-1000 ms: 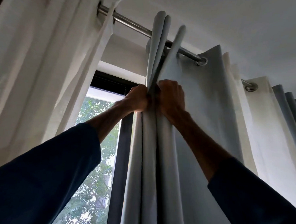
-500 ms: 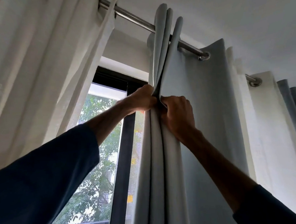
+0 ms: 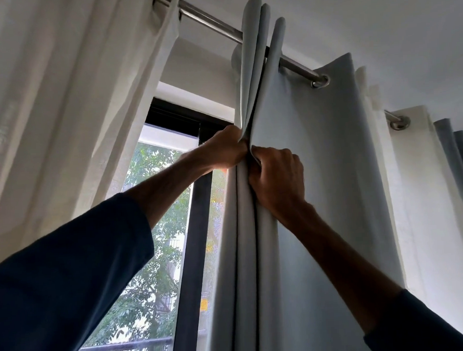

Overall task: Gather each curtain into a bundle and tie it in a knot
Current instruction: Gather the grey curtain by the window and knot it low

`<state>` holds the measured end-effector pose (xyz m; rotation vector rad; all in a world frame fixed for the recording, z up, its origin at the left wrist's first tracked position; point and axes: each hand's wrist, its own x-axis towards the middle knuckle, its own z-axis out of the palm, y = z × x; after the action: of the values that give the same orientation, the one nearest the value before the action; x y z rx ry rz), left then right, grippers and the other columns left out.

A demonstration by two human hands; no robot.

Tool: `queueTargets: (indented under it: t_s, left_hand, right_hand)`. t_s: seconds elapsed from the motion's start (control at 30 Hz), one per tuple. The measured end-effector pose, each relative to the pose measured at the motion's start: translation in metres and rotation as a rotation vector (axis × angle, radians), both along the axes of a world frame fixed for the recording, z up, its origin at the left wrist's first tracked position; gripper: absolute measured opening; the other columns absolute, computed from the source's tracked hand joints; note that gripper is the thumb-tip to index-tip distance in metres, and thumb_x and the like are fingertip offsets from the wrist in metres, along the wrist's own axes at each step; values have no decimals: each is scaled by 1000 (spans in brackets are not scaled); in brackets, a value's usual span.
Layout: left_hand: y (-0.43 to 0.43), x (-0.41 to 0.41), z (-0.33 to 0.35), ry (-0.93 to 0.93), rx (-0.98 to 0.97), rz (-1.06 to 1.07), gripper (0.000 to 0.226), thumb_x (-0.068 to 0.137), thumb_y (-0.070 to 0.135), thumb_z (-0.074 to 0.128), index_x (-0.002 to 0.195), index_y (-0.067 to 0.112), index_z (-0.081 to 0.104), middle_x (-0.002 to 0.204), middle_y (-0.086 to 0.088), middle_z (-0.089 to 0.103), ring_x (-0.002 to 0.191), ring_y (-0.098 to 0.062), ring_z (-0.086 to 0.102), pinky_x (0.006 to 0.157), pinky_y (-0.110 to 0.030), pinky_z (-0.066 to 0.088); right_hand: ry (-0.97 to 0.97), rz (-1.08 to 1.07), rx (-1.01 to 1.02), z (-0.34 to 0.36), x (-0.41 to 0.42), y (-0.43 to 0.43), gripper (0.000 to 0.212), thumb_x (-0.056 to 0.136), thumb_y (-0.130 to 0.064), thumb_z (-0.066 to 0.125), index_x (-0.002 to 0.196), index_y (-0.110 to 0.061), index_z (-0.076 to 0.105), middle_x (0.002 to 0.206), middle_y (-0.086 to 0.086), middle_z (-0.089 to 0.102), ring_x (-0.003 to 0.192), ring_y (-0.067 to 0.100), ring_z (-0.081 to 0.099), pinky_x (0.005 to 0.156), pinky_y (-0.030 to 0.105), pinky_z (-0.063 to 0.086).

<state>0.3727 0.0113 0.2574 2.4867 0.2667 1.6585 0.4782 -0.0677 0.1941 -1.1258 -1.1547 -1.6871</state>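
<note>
Just below the curtain rod [image 3: 211,19], a person's left hand [image 3: 225,148] and right hand [image 3: 277,177] each clench pleats of the grey curtain [image 3: 318,170], fists touching; gathering the flat panel beyond the right hand next should tighten the bundle.
</note>
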Motion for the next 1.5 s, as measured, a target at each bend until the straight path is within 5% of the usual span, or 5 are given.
queueTargets:
  t_s: [0.23,0.5,0.63,0.87,1.5]
  left_hand:
    - [-25,1,-4,0,-187,-56,60,94,67,35,65,16,45,62,0,44,55,-12,46,52,-22,42]
    - [-15,16,-14,-135,24,149,26,90,20,61,77,2,47,74,-3,43,77,-23,42,60,-26,31]
    - [-7,16,-13,-127,45,180,37,92,20,59,67,9,34,77,-6,43,78,-23,41,57,-27,27]
    - [4,19,-13,-130,84,171,27,92,19,59,79,2,43,68,-3,36,72,-20,39,52,-32,21]
    - [13,25,-11,-44,-22,-29,49,54,44,58,70,-3,60,62,-5,49,58,-17,45,52,-31,38]
  right_hand:
    - [5,66,-256,-6,7,-6,37,104,-34,45,80,-15,66,60,-9,63,47,7,53,53,18,36]
    - [204,163,152,17,95,-37,23,86,-29,67,95,-10,75,115,12,72,106,30,67,97,38,47]
    - [734,10,113,30,149,-71,78,84,-53,72,141,-9,43,154,21,32,143,39,27,114,55,28]
    - [771,65,44,15,147,-69,27,96,-27,62,77,-7,62,101,23,65,104,45,62,76,41,43]
    - [252,166,-133,13,15,10,10,86,-6,60,76,-7,60,81,16,63,81,46,52,67,37,28]
